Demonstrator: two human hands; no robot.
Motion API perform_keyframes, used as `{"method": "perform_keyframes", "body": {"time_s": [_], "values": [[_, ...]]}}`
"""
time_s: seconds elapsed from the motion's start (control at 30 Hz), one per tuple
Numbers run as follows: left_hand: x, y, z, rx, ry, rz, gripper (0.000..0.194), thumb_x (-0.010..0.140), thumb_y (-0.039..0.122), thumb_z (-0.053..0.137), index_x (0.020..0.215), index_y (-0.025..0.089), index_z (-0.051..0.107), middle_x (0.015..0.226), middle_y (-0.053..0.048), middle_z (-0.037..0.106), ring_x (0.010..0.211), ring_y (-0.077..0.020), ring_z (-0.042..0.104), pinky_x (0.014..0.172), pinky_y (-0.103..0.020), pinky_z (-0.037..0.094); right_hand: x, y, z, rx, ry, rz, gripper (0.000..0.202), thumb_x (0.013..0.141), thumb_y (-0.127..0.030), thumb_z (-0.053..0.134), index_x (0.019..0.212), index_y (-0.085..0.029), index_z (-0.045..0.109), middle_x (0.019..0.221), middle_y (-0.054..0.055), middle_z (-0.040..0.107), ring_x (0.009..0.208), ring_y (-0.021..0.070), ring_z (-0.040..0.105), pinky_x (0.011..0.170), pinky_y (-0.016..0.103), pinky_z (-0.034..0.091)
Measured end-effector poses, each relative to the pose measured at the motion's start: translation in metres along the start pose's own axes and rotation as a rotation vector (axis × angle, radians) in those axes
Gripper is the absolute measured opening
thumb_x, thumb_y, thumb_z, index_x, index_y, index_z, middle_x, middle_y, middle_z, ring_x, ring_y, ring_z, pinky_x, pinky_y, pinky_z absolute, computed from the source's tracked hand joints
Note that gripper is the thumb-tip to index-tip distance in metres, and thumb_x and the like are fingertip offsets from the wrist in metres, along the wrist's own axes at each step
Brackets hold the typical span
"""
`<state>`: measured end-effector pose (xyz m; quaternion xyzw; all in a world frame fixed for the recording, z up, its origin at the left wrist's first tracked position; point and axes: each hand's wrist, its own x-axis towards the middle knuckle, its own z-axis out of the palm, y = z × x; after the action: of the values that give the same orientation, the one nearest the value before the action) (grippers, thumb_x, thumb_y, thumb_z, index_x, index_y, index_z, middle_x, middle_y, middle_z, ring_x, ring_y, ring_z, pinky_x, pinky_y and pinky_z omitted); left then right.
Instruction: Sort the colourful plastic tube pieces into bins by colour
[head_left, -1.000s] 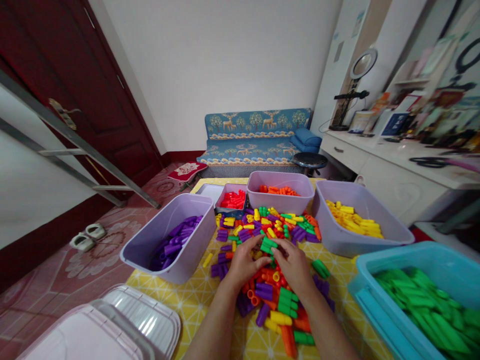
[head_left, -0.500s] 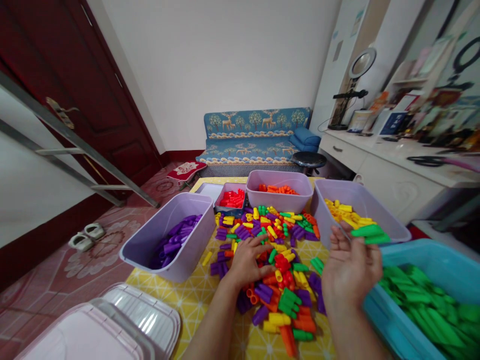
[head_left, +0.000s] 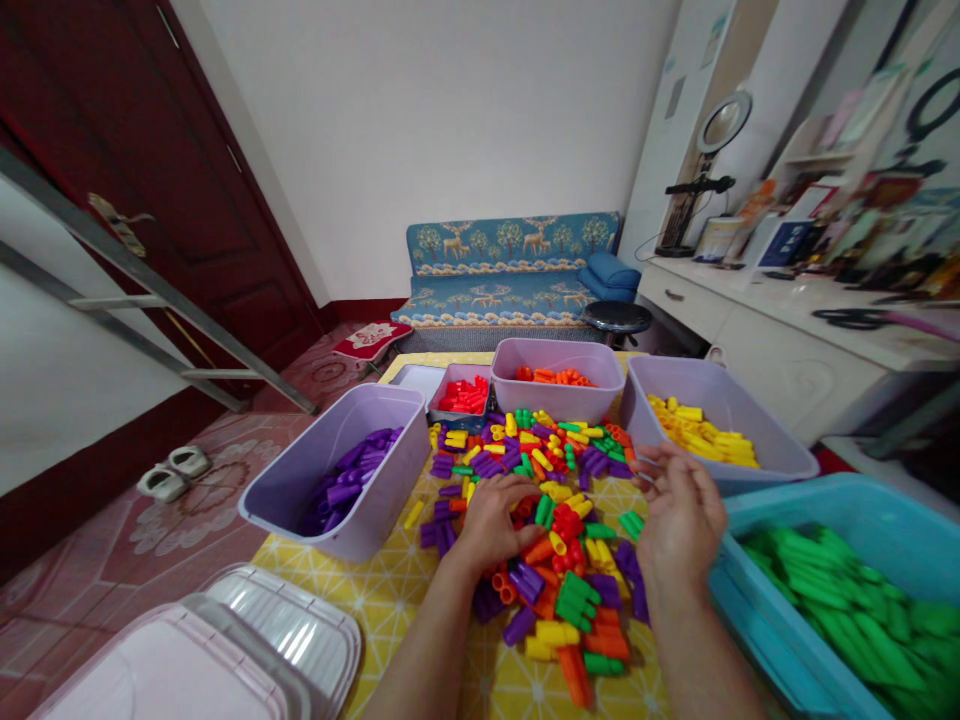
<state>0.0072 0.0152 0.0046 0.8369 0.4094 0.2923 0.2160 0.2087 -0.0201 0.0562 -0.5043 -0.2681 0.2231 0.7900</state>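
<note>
A mixed pile of plastic tube-shaped building pieces (head_left: 577, 600) in purple, green, yellow, orange and red lies on the table. My left hand (head_left: 495, 525) rests on the middle of this pile, thumb and bent fingers apart around some pieces; its fingertips are partly hidden among them. Over the pile's right side, between the yellow pieces' bin and the teal bin (head_left: 724, 570), hovers my right hand (head_left: 682, 520). Its fingers are loosely curled and apart, and nothing shows in them. Green pieces (head_left: 847, 600) fill the bottom of the teal bin.
Around the pile stand lilac bins holding purple pieces (head_left: 352, 475), orange pieces (head_left: 555, 377) and yellow pieces (head_left: 701, 432). A smaller box holds red pieces (head_left: 465, 395). Stacked lids (head_left: 285, 630) lie at the front left. Beyond are a blue sofa (head_left: 510, 290) and a stool (head_left: 616, 317).
The green pieces in my right hand have left it; that hand has moved left, away from the teal bin. My left hand stays on the pile with its fingers more bent.
</note>
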Motion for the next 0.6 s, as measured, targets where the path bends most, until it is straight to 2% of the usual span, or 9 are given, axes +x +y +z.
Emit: {"method": "perform_keyframes", "body": {"time_s": [0.07, 0.13, 0.2, 0.3, 0.4, 0.47, 0.6], "values": [[-0.001, 0.0, 0.0, -0.005, 0.015, -0.009, 0.044, 0.062, 0.033, 0.078, 0.105, 0.026, 0.068, 0.112, -0.005, 0.066, 0.1, -0.0259, 0.059, 0.089, -0.036, 0.042, 0.001, 0.015, -0.003, -0.339, -0.309, -0.002, 0.033, 0.078, -0.045, 0.058, 0.098, -0.02, 0.063, 0.09, 0.006, 0.069, 0.08, 0.0204, 0.065, 0.076, 0.036, 0.049], [-0.001, 0.001, -0.001, -0.015, 0.035, -0.015, 0.042, 0.063, 0.037, 0.077, 0.103, 0.025, 0.068, 0.107, -0.005, 0.067, 0.098, -0.0257, 0.06, 0.088, -0.036, 0.042, 0.002, 0.03, -0.009, -0.69, -0.588, -0.061, 0.033, 0.071, -0.044, 0.065, 0.096, -0.021, 0.067, 0.094, 0.008, 0.07, 0.09, 0.0246, 0.065, 0.082, 0.038, 0.047], [-0.001, 0.002, -0.001, -0.034, 0.048, -0.019, 0.036, 0.069, 0.042, 0.072, 0.1, 0.024, 0.068, 0.101, -0.005, 0.068, 0.096, -0.0247, 0.061, 0.086, -0.035, 0.043, 0.0, 0.042, -0.014, -0.955, -0.706, -0.121, 0.039, 0.067, -0.045, 0.07, 0.099, -0.023, 0.068, 0.099, 0.01, 0.07, 0.095, 0.0283, 0.064, 0.084, 0.04, 0.047], [-0.001, 0.002, -0.001, -0.067, 0.054, -0.046, 0.03, 0.08, 0.045, 0.06, 0.096, 0.022, 0.068, 0.095, -0.006, 0.069, 0.094, -0.0235, 0.062, 0.084, -0.033, 0.043, -0.004, 0.052, -0.017, -1.158, -0.736, -0.125, 0.05, 0.068, -0.051, 0.068, 0.11, -0.023, 0.065, 0.104, 0.014, 0.068, 0.096, 0.0322, 0.064, 0.082, 0.043, 0.048], [-0.001, 0.0, 0.001, -0.087, 0.063, -0.081, 0.032, 0.087, 0.044, 0.051, 0.102, 0.021, 0.067, 0.099, -0.006, 0.07, 0.096, -0.0233, 0.062, 0.086, -0.033, 0.044, -0.01, 0.054, -0.009, -1.127, -0.768, -0.067, 0.056, 0.071, -0.046, 0.065, 0.119, -0.019, 0.061, 0.115, 0.017, 0.064, 0.103, 0.034, 0.062, 0.087, 0.047, 0.046], [-0.002, -0.001, 0.002, -0.089, 0.067, -0.076, 0.038, 0.087, 0.045, 0.052, 0.116, 0.023, 0.062, 0.112, -0.006, 0.068, 0.104, -0.0248, 0.06, 0.092, -0.036, 0.043, -0.014, 0.056, -0.001, -0.976, -0.792, -0.01, 0.058, 0.07, -0.035, 0.066, 0.125, -0.019, 0.056, 0.121, 0.014, 0.062, 0.109, 0.0311, 0.06, 0.093, 0.046, 0.044], [-0.004, 0.0, 0.002, -0.123, 0.055, -0.036, 0.065, 0.081, 0.047, 0.06, 0.139, 0.026, 0.041, 0.134, -0.008, 0.056, 0.119, -0.0284, 0.053, 0.1, -0.042, 0.039, -0.023, 0.062, 0.008, -0.619, -0.828, 0.065, 0.065, 0.066, -0.017, 0.061, 0.13, -0.026, 0.05, 0.129, 0.006, 0.058, 0.117, 0.023, 0.055, 0.101, 0.042, 0.041]]}}
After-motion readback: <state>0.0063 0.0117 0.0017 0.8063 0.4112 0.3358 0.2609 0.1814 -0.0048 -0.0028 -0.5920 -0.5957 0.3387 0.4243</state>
